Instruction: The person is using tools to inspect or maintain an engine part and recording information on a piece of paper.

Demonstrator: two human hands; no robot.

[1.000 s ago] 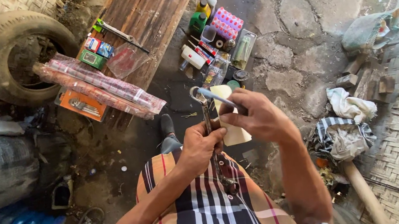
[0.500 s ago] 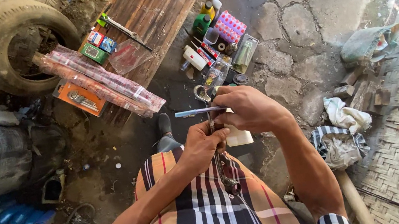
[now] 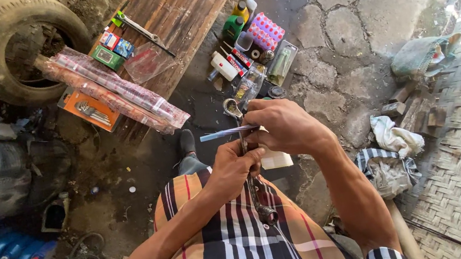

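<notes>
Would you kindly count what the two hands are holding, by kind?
Metal levers: 1, upright in the left hand, lever.
Striped rods: 1, level in the right hand, rod.
Total: 2.

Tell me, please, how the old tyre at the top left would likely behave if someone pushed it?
The tyre lies flat among clutter, so it would probably drag, not roll. Thick rubber suggests it is heavy and stiff, hardly fragile.
</notes>
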